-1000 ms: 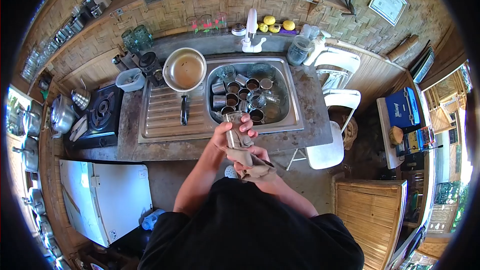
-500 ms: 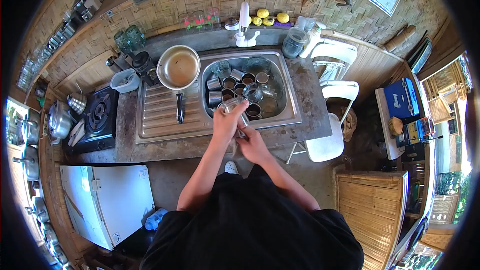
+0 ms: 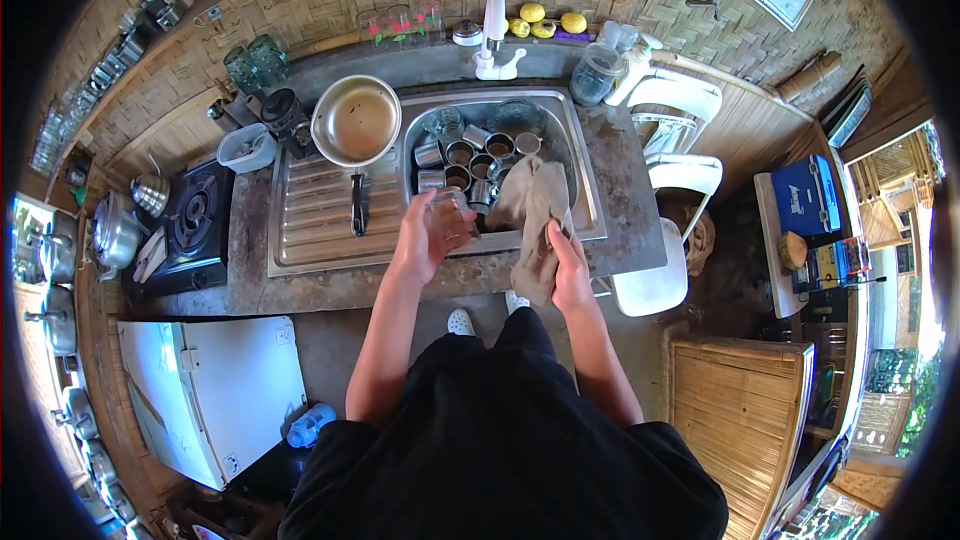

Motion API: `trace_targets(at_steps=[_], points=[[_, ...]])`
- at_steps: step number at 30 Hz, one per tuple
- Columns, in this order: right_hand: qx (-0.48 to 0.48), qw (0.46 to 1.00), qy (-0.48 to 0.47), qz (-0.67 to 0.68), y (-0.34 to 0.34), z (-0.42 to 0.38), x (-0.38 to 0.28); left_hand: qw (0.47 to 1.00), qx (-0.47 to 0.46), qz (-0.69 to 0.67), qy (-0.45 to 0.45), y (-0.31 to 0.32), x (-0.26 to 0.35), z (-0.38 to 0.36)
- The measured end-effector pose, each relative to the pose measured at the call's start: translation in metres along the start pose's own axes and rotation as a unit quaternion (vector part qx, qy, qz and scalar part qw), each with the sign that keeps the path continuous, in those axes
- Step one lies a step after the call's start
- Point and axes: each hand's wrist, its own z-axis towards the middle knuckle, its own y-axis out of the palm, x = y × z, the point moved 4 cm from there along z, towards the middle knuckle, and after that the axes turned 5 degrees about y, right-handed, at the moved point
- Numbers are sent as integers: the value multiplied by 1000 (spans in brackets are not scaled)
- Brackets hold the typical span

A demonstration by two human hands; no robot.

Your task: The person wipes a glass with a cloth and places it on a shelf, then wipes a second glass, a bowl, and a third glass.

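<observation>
- Our left hand (image 3: 420, 242) curls around one glass (image 3: 450, 220), near the front edge of the sink (image 3: 583, 170).
- Our right hand (image 3: 570, 275) grips one cloth (image 3: 543, 205), which blocks some metal cups (image 3: 460, 153) in the sink, so we cannot count them all.
- Beyond, we see one pan (image 3: 357, 122), one faucet (image 3: 494, 35), four yellow fruits (image 3: 532, 12).
- Half a second ago our hands met at the glass; now they are apart.

The stained grey tabletop (image 3: 625, 180) is stretching across the middle of the frame. A steel sink (image 3: 589, 185) is sitting set into it, its ridged draining board (image 3: 305, 230) lying left of centre. A pan (image 3: 386, 132) is resting on that board, its black handle (image 3: 357, 205) pointing down the frame. Toward the upper left, a pale tub (image 3: 256, 159) and a black coffee press (image 3: 285, 118) are standing on the tabletop.
</observation>
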Motion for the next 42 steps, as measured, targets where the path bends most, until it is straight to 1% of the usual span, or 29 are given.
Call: trace_targets(at_steps=[1, 4, 5, 6, 8, 9, 13, 15, 18, 19, 20, 21, 23, 24, 25, 26, 27, 28, 29, 30, 32, 33, 34, 36, 37, 38, 39, 40, 42], points=[[-15, 999, -12, -40, 2, 2, -4, 999, -5, 33, 9, 4, -6, -2], [-37, 977, -126, -167, 15, 13, -10, 998, -27, 52, 2, 11, -18, 2], [-44, 967, -166, -188, 33, 11, -10, 996, -15, 85, -5, 8, -27, 8], [-72, 942, -199, -259, 49, 11, -10, 999, 0, 36, 35, 24, -25, 2], [-126, 871, -263, -395, 74, 12, -8, 991, 30, -61, 115, 54, -22, -9], [-108, 866, -277, -403, 79, 12, -3, 989, 28, -32, 139, 46, -23, -6], [-46, 831, -341, -437, 86, 11, 2, 989, -20, -139, 51, 42, -26, -3], [-25, 817, -380, -433, 91, 4, 0, 990, -29, -130, 48, 44, -23, -7], [-33, 726, -488, -483, 99, -7, -10, 984, -67, -158, 36, 50, -16, -13], [-36, 770, -451, -449, 100, -10, -11, 982, -85, -165, 31, 47, -15, -13], [-47, 776, -452, -437, 99, -13, -9, 980, -105, -170, 26, 43, -13, -10], [-59, 781, -453, -425, 98, -15, -7, 968, -133, -211, 32, 36, -16, -2], [-85, 789, -454, -406, 96, -25, -3, 968, -113, -222, 38, 10, -13, 24], [-99, 808, -430, -390, 94, -29, 0, 967, -103, -228, 42, 4, -10, 31], [-113, 827, -406, -373, 91, -34, 3, 980, -78, -181, -23, 42, 25, -3], [-127, 844, -382, -355, 88, -40, 6, 978, -95, -186, 15, 32, 30, 6], [-90, 914, -267, -291, 83, -45, 7, 974, -109, -189, 54, 11, 36, 18], [-30, 947, -221, -230, 67, -43, 12, 969, -122, -193, 93, -1, 40, 23], [32, 970, -172, -167, 45, -37, 21, 978, -34, -177, 107, 5, 50, 10], [93, 983, -123, -103, 36, -35, 21, 980, -6, -154, 122, 11, 53, 4], [101, 982, -143, 70, 41, -27, -3, 982, 49, -109, 149, 15, 53, -5], [105, 970, -150, 157, 46, -22, -13, 987, 7, -116, 108, 15, 45, -5], [76, 979, -178, 68, 49, -16, -18, 987, 3, -128, 97, 17, 35, -4], [19, 966, -231, -110, 61, -7, -24, 986, -8, -153, 73, 32, 17, -3], [-13, 936, -281, -214, 77, 0, -26, 983, -87, -155, 49, 33, 5, 4], [-45, 891, -326, -314, 99, 2, -27, 994, -12, -69, 82, 66, 13, -21], [-39, 828, -364, -424, 106, 0, -27, 991, -36, -95, 87, 62, 7, -18], [-33, 835, -358, -416, 105, 2, -25, 986, -60, -122, 93, 55, -1, -13], [-22, 849, -346, -400, 96, 11, -17, 989, -19, -129, 70, 34, -6, -6]])
